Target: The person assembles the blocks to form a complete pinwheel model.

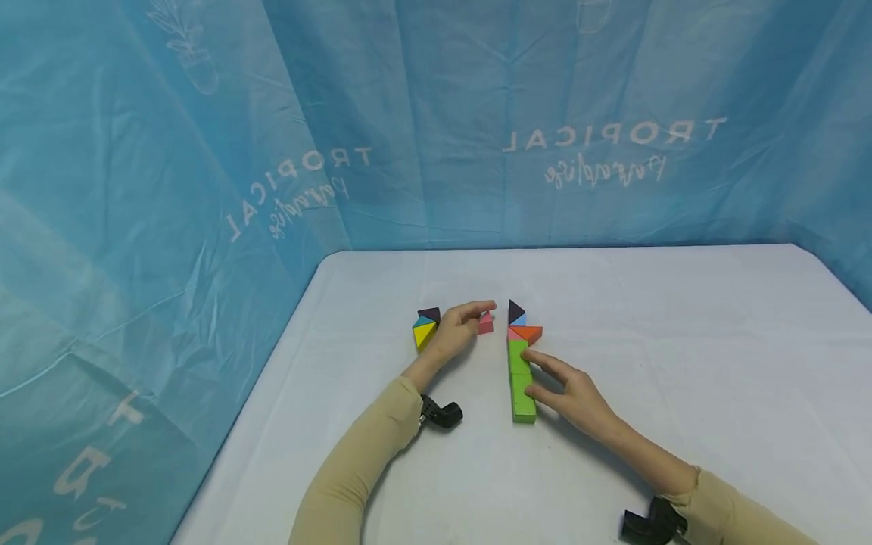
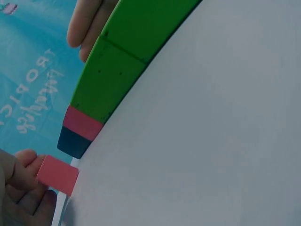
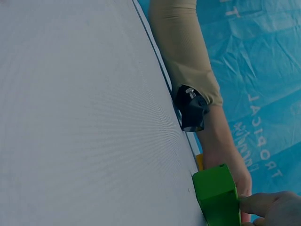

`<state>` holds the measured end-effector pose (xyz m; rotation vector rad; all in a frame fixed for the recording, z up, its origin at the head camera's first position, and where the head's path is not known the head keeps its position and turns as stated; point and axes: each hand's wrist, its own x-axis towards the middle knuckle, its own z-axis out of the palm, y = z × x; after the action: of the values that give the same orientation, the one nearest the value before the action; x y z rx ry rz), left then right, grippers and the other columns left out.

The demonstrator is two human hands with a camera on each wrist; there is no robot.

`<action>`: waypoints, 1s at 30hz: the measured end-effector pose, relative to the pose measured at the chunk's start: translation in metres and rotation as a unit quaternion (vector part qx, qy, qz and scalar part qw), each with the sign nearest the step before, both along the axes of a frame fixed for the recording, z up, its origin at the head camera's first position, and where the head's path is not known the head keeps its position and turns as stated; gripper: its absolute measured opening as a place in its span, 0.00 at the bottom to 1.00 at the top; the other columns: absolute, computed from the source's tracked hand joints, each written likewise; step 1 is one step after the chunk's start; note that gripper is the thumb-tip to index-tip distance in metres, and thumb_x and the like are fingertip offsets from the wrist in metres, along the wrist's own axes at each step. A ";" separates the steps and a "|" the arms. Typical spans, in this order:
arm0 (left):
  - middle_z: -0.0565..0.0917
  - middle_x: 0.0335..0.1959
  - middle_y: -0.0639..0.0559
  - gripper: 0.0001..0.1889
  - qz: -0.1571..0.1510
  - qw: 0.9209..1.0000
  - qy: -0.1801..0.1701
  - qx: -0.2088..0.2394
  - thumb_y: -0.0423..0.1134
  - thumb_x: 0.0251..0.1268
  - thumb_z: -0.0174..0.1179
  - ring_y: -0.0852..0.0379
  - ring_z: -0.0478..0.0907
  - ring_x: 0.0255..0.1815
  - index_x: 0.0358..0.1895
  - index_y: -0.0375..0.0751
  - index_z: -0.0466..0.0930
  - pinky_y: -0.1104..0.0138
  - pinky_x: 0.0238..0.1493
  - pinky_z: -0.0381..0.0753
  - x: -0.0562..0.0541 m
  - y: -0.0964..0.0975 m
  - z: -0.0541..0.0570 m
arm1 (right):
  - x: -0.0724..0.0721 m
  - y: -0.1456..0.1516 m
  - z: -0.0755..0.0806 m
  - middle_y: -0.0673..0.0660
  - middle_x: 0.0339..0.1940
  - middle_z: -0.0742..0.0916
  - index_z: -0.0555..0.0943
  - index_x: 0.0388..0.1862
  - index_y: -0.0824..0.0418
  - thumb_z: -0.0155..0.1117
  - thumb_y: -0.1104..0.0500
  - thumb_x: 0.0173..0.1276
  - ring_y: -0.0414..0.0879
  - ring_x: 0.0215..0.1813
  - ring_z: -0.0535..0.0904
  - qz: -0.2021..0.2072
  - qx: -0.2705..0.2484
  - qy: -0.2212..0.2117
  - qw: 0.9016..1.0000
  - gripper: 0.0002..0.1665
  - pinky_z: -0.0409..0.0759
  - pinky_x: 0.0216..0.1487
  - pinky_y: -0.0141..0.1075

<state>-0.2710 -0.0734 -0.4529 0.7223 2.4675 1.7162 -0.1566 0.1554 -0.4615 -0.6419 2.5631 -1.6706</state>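
My left hand (image 1: 458,331) holds a small pink block (image 1: 485,325) by its fingers; in the left wrist view the pink block (image 2: 57,174) shows just past the fingertips. To its right runs a row of blocks: two green blocks (image 1: 522,397) end to end, then pink and orange triangular faces (image 1: 528,333), a blue one (image 1: 519,321) and a black one (image 1: 515,311). The fingertips of my right hand (image 1: 575,393) touch the green blocks' right side, fingers fairly straight. In the right wrist view a green block (image 3: 216,195) meets a fingertip.
Left of my left hand lies a cluster of black, teal and yellow triangular blocks (image 1: 425,334). A white cloth (image 1: 681,363) covers the table, and blue printed curtains (image 1: 545,91) hang behind and at the sides. Black wrist cameras (image 1: 443,415) are on both arms.
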 end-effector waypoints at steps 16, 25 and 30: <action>0.76 0.58 0.39 0.19 -0.026 1.000 -0.013 -0.003 0.21 0.69 0.41 0.48 0.70 0.62 0.59 0.28 0.73 0.63 0.62 0.69 0.014 -0.006 0.024 | 0.016 -0.009 0.034 0.63 0.63 0.75 0.68 0.66 0.68 0.66 0.66 0.62 0.57 0.68 0.64 0.004 0.002 0.004 1.000 0.33 0.64 0.65 0.48; 0.76 0.57 0.36 0.18 -0.012 1.000 0.006 0.001 0.21 0.66 0.50 0.45 0.71 0.61 0.58 0.26 0.73 0.62 0.60 0.71 0.016 -0.004 0.022 | 0.016 -0.009 0.032 0.63 0.63 0.75 0.68 0.66 0.68 0.66 0.66 0.62 0.56 0.68 0.64 0.001 -0.001 0.001 1.000 0.33 0.63 0.65 0.48; 0.77 0.54 0.34 0.17 -0.008 0.999 0.029 0.023 0.22 0.64 0.54 0.42 0.71 0.60 0.56 0.24 0.73 0.57 0.63 0.68 0.009 -0.003 0.013 | 0.015 -0.009 0.033 0.63 0.63 0.75 0.68 0.66 0.68 0.66 0.66 0.62 0.57 0.68 0.64 0.002 -0.002 0.003 1.000 0.33 0.63 0.65 0.47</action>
<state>-0.2619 -0.0769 -0.4402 0.8057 2.4599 1.7777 -0.1420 0.1461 -0.4283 -0.6527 2.5608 -1.6770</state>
